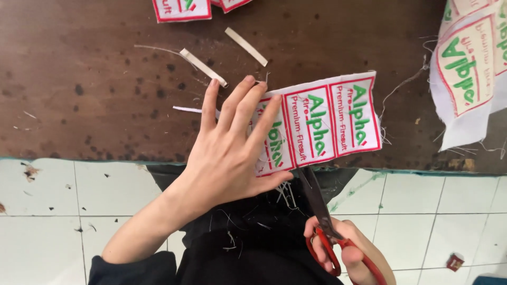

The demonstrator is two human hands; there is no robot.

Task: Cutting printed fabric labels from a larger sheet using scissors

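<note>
A white fabric strip of embroidered labels (338, 119), with red borders and green lettering, lies at the near edge of a dark brown table (95, 89). My left hand (232, 148) lies flat on the strip's left end with its fingers spread. Lower down, my right hand (351, 248) grips red-handled scissors (322, 216). The blades point up to the strip's lower edge, at the border between two labels.
Cut white fabric slivers (203, 67) lie on the table behind my left hand. Finished labels (182, 9) sit at the top edge. A larger sheet of labels (467, 68) hangs at the right. White floor tiles (53, 211) show below, and threads cling to my dark clothing.
</note>
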